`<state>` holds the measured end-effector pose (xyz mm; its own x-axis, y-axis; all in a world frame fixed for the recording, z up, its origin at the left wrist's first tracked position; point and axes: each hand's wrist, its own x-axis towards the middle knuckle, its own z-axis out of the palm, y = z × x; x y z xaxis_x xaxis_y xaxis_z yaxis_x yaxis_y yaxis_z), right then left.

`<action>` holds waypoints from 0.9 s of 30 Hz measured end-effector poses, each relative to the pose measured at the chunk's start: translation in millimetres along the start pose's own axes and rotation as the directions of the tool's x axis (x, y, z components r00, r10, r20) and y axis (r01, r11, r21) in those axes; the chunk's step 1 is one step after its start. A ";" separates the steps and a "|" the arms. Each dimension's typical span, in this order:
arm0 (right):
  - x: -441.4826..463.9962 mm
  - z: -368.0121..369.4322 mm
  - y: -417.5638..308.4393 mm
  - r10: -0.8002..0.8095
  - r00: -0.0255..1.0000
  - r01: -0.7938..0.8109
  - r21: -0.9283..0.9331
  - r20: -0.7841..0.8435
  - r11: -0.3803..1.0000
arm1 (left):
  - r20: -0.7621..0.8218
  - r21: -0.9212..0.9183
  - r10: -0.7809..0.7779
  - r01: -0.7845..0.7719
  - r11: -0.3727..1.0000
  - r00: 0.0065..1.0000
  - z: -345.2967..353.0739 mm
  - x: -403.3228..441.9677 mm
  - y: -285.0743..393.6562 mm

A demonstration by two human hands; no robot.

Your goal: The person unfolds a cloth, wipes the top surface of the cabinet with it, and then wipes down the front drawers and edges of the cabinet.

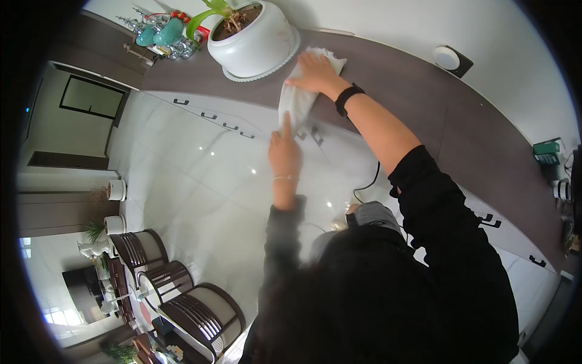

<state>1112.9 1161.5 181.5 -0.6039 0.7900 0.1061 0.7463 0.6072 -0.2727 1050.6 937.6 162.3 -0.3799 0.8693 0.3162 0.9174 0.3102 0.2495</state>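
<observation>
A white cloth (pixel 297 104) lies on the dark cabinet top (pixel 394 76), its lower end hanging over the front edge. My right hand (pixel 316 74), with a black band on the wrist, presses flat on the cloth with its fingers spread. Below the edge is my left hand (pixel 285 155), slightly blurred. Its index finger points up and overlaps the cloth's hanging end; the other fingers look partly curled. I cannot tell whether that finger touches the cloth. Close to the cloth on the left stands a white plant pot (pixel 251 45) on a saucer.
Teal and silver ornaments (pixel 167 33) stand left of the pot. A round white object (pixel 447 58) is at the wall. A green box (pixel 547 153) sits at the counter's right end. Below are drawers with dark handles (pixel 230 126). Chairs (pixel 203 318) stand at lower left on the shiny floor (pixel 206 182).
</observation>
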 end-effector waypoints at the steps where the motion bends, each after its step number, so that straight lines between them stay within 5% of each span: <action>1: 4.8 -1.7 -5.3 0.015 1.000 -0.014 -0.016 0.008 1.000 | 0.024 0.018 -0.007 0.006 1.000 1.000 -2.7 7.8 -4.8; 10: 9.4 5.7 -19.0 0.108 0.994 -0.109 -0.031 -0.036 0.994 | 0.083 -0.058 0.055 -0.051 0.997 0.995 -9.2 21.0 -28.2; 13: -1.5 5.2 -17.4 0.101 0.989 -0.104 -0.025 -0.106 0.994 | 0.226 -0.101 0.069 -0.047 0.994 0.972 -19.6 26.5 -36.0; 18: -42.0 6.6 -22.4 0.110 0.987 -0.115 -0.037 -0.121 0.993 | 0.358 -0.173 0.227 -0.175 0.969 0.906 -25.9 21.3 -59.2; 21: -89.2 13.6 -29.8 0.095 0.972 -0.107 -0.042 -0.215 0.993 | 0.451 -0.313 0.430 -0.313 0.897 0.782 -27.7 19.4 -81.7; 24: -136.7 -16.7 -50.8 0.216 0.968 -0.214 0.035 -0.124 0.976 | 0.477 -0.461 0.561 -0.351 0.815 0.677 -44.9 31.5 -98.4; 27: -169.2 -13.8 -68.1 0.415 0.881 -0.426 0.000 -0.227 0.905 | 0.435 -0.491 0.606 -0.388 0.780 0.666 -72.3 51.3 -102.7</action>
<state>1168.1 987.7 195.3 -0.1591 0.9673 0.1975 0.9324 0.2129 -0.2920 928.3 922.5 219.1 0.3544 0.9344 -0.0369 0.8045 -0.2845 0.5213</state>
